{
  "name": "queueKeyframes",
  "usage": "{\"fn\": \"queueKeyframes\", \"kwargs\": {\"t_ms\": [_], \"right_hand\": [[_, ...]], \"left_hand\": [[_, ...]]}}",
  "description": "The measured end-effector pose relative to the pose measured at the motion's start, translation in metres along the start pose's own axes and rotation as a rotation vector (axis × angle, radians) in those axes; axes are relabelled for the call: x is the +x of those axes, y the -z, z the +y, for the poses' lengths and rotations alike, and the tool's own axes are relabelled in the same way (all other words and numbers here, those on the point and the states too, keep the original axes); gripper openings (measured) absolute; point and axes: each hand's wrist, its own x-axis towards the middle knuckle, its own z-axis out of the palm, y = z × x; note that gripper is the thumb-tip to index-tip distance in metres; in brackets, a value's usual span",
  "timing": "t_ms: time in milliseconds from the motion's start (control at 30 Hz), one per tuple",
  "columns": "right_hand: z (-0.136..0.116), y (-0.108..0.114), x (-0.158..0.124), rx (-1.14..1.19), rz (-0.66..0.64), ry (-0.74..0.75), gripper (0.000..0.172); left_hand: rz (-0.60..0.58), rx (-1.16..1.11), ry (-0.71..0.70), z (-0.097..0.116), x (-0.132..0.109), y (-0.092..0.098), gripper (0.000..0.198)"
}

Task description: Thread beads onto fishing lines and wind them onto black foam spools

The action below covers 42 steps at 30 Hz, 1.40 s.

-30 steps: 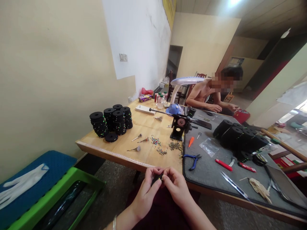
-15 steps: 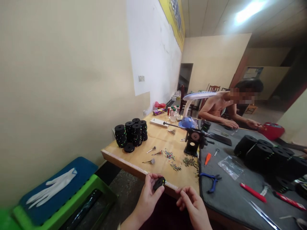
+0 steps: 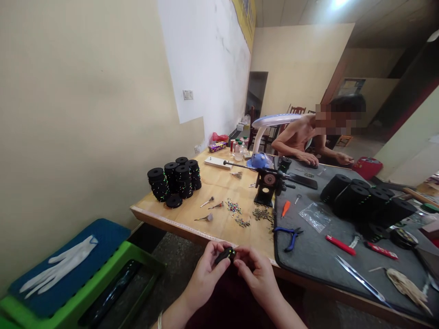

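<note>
My left hand [image 3: 209, 270] is closed around a small black foam spool [image 3: 223, 256] with yellow-green beads on its rim, held just off the table's front edge. At the spool's right side my right hand [image 3: 253, 269] is pinched together, its fingertips close to or touching the rim. Anything between those fingertips is too small to make out. Beyond the hands, multicoloured beads [image 3: 233, 207] and a pile of small dark metal pieces [image 3: 262, 213] lie on the wooden table [image 3: 192, 228]. Stacks of similar spools [image 3: 158, 183] stand at its left, with a single spool [image 3: 173, 201] in front.
A winding device [image 3: 265, 185] with a long rod stands mid-table beside a lamp [image 3: 259, 157]. Blue pliers [image 3: 290, 237], a red-handled knife [image 3: 340, 245] and scissors [image 3: 360, 278] lie on the grey mat. Another person [image 3: 298, 137] works across the table. A white glove [image 3: 61, 267] rests on a stool.
My right hand has moved left, from apart to up against the spool in my left hand. The spool has tilted slightly. The camera view has shifted right and down.
</note>
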Motion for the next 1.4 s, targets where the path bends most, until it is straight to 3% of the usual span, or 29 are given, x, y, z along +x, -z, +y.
{"fn": "queueKeyframes", "kwargs": {"t_ms": [333, 567, 733, 1067, 1400], "right_hand": [[-0.003, 0.015, 0.002, -0.056, 0.06, -0.038, 0.014], [-0.013, 0.021, 0.003, -0.13, -0.083, -0.102, 0.006], [-0.016, 0.022, 0.002, -0.215, -0.131, -0.098, 0.007], [-0.016, 0.026, -0.002, -0.427, -0.182, 0.073, 0.01], [-0.009, 0.022, -0.005, -0.435, -0.172, 0.054, 0.013]], "left_hand": [[-0.039, 0.066, 0.061, -0.005, -0.004, -0.006, 0.015], [-0.032, 0.388, -0.069, -0.01, -0.008, -0.008, 0.013], [-0.045, 0.501, -0.116, -0.007, -0.011, -0.009, 0.011], [-0.09, 0.452, -0.055, -0.01, -0.013, -0.011, 0.01], [-0.113, 0.359, -0.001, -0.011, -0.017, -0.016, 0.009]]}}
